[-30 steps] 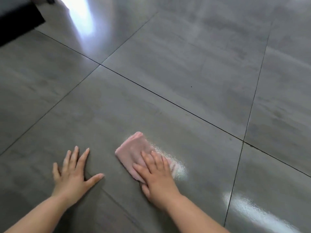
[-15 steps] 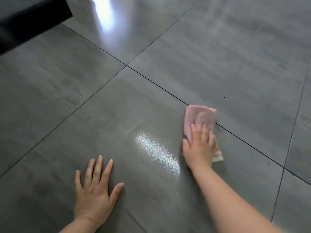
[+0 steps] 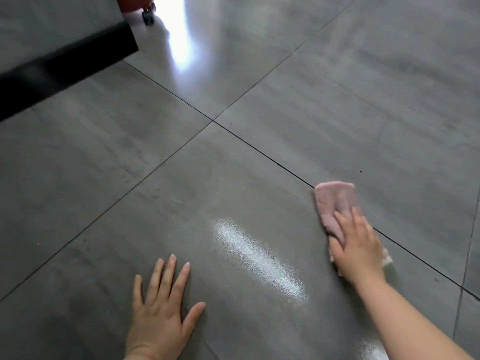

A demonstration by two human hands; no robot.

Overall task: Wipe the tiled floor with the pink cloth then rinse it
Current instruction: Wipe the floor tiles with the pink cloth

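A folded pink cloth (image 3: 335,203) lies flat on the grey tiled floor (image 3: 337,105), across a dark grout line at the right. My right hand (image 3: 357,245) presses down on the cloth's near half, fingers spread over it. My left hand (image 3: 161,310) rests flat on the tile at the lower left, fingers apart, holding nothing. A wet glossy streak (image 3: 257,258) shines on the tile between the two hands.
A black skirting strip (image 3: 65,71) along a grey wall runs across the upper left. Beyond its end stands a red object on a small black caster (image 3: 148,15). Bright light reflects off the floor (image 3: 179,48) at the top.
My right hand has slid the cloth from beside my left hand out to the right and away from me, leaving a wet streak. The left hand stays planted on the tile.
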